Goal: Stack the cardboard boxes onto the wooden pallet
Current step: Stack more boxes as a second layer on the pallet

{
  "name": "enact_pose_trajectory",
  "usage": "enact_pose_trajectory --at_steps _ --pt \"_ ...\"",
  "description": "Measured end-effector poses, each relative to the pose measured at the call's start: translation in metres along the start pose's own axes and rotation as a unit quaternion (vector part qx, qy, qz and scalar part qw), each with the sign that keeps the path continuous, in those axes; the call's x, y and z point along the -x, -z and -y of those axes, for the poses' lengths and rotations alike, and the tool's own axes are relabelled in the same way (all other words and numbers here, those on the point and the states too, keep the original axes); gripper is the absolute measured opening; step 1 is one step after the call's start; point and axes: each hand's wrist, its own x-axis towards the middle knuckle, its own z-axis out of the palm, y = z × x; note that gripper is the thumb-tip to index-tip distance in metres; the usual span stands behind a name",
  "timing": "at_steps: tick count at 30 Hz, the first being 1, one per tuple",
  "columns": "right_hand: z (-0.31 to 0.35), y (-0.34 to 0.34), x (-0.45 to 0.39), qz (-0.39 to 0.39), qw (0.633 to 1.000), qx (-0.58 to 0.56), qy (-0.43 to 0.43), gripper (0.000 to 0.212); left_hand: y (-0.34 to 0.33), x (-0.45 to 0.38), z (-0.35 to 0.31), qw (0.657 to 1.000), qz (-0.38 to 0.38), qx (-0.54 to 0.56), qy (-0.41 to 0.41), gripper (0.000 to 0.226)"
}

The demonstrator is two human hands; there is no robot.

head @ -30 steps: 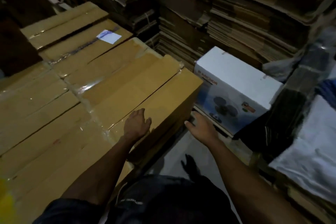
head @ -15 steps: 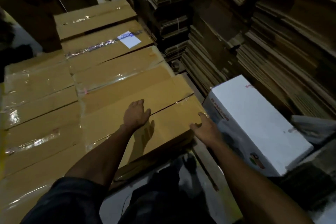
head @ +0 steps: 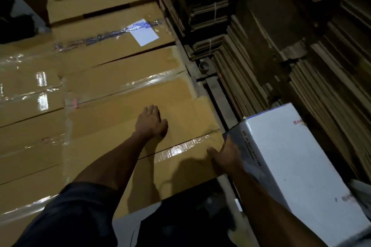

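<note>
Flat, left hand (head: 151,122) presses taped cardboard box (head: 140,146) (sealed); right hand (head: 224,156) at its corner.

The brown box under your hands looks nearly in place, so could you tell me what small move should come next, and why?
Probably a short push away from you. The left hand lies flat on top of the brown box and the right hand is at its right edge beside the white box, while its near end seems to overhang the dark gap below.

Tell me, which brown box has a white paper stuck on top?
The brown box second from the far end; its white paper sits on the tape. The others have only tape.
</note>
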Motion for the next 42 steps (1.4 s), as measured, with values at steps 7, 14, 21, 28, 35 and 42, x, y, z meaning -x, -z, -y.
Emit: enact_pose_trajectory --at_steps 7,14,21,28,35,42 --pt "0.001 -0.017 -0.02 -0.008 1.0 -0.027 -0.009 0.067 -0.01 -0.008 -0.002 1.0 -0.002 0.013 0.002 0.052" --pt "0.007 -0.014 -0.022 -0.005 1.0 -0.03 0.005 0.067 -0.001 -0.006 -0.008 0.999 -0.022 0.016 0.038 0.045" --pt "0.016 -0.018 -0.031 -0.017 1.0 0.021 0.003 0.072 -0.012 -0.014 0.003 0.999 -0.021 0.008 0.026 0.054" --pt "0.016 -0.038 -0.03 -0.062 0.997 0.035 -0.003 0.078 -0.025 -0.018 0.004 0.998 0.025 -0.047 0.039 0.068" --pt "0.012 -0.032 -0.035 -0.01 0.998 0.063 0.018 0.091 -0.031 -0.02 0.002 0.996 0.036 -0.058 0.053 0.068" --pt "0.017 -0.027 -0.031 -0.007 0.997 0.081 -0.002 0.091 -0.022 -0.019 0.001 0.996 0.051 -0.05 0.054 0.07"
